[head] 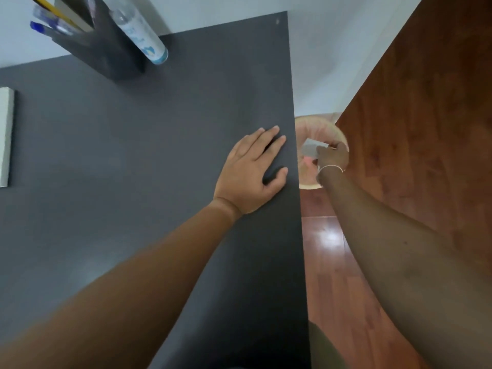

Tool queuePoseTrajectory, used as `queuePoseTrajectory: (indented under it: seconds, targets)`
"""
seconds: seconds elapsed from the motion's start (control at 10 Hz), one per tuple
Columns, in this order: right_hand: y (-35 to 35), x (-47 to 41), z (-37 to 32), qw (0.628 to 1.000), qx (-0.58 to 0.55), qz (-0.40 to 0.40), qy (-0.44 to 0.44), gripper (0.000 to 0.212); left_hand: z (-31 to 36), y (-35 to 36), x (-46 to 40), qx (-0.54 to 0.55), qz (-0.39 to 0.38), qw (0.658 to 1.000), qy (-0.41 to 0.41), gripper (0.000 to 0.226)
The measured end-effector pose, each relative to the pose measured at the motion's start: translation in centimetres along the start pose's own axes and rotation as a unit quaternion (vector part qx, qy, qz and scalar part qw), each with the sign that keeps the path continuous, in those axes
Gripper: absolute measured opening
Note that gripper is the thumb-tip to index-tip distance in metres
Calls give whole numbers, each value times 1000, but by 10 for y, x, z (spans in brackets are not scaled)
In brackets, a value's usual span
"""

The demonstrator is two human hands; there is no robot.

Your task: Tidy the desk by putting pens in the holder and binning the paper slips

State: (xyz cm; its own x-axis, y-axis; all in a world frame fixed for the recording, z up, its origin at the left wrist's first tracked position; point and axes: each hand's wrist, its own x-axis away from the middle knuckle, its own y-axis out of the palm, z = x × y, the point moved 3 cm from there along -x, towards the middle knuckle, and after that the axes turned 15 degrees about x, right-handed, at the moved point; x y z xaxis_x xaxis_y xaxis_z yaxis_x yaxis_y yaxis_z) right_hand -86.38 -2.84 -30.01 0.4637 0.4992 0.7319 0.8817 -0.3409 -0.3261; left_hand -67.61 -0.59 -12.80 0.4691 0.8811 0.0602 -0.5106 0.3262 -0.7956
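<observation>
My right hand (332, 155) reaches down past the desk's right edge and pinches a white paper slip (311, 148) over the round bin (342, 133) on the floor. The bin has a pale liner, and something pinkish lies inside it. My left hand (253, 173) rests flat on the dark grey desk (133, 155) near its right edge, fingers spread, holding nothing. At the far left corner stands a dark pen holder (106, 54) with blue pens (45, 27) and a yellow pencil (50, 8) sticking out.
A clear plastic bottle (141, 33) with a blue and white label stands beside the holder. A pale flat object (6, 137) sits at the desk's left edge. A brown wooden panel (426, 115) rises right of the bin, above a reddish wood floor (332, 262).
</observation>
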Motion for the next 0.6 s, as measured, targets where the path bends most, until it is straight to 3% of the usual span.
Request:
queuePoseTrajectory:
  seconds: [0.2, 0.3, 0.5, 0.6]
  targets:
    - [13, -15, 3, 1000, 11, -3, 16, 49, 2, -1, 0, -5, 13, 1000, 8, 54]
    - [16, -7, -9, 999, 25, 29, 13, 37, 2, -1, 0, -5, 19, 1000, 14, 53]
    - [7, -6, -8, 999, 34, 15, -34, 42, 1, -1, 0, -3, 16, 1000, 16, 54]
    - [-1, -6, 0, 998, 35, 44, -10, 33, 3, -3, 1, 9, 8, 1000, -3, 54]
